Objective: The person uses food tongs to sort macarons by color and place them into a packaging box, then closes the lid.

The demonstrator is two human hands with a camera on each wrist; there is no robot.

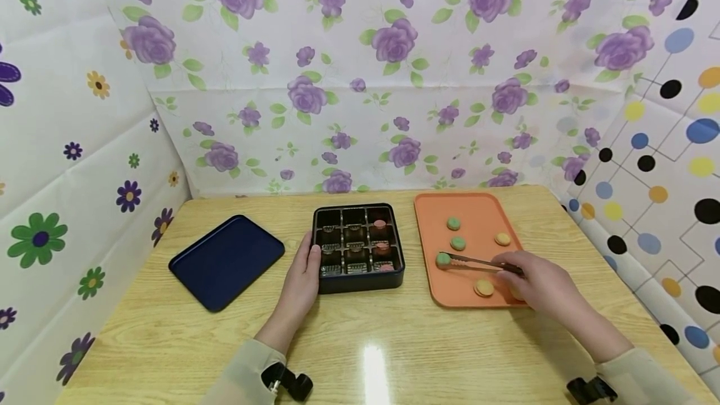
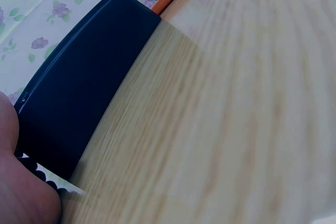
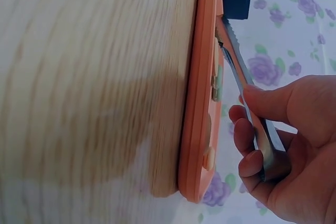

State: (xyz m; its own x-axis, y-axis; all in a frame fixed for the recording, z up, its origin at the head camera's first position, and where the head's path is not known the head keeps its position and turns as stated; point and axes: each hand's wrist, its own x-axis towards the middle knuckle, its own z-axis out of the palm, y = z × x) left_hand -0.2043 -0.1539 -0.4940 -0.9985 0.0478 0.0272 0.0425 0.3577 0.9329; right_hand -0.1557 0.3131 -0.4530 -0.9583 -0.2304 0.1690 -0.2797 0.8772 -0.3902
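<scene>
My left hand [image 1: 304, 277] rests along the left side of a black divided box [image 1: 360, 281], its thumb at the rim. Clear plastic liners line the compartments, and pink macarons [image 1: 382, 246] sit down the right column. With my right hand [image 1: 540, 277] I hold metal tongs [image 3: 266, 150] over the orange tray [image 1: 450, 299]. The tongs' tips are around a green macaron [image 1: 443, 259] at the tray's left; whether they squeeze it I cannot tell. Two other green macarons [image 1: 458, 244] lie beyond it. Yellow macarons [image 1: 484, 288] lie to the right, one partly hidden by my right hand.
A dark blue tray or lid [image 1: 227, 261] lies flat to the left of the box. Everything stands on a wooden table [image 1: 337, 342]. Patterned cloth [image 1: 360, 80] hangs behind the table and along both sides.
</scene>
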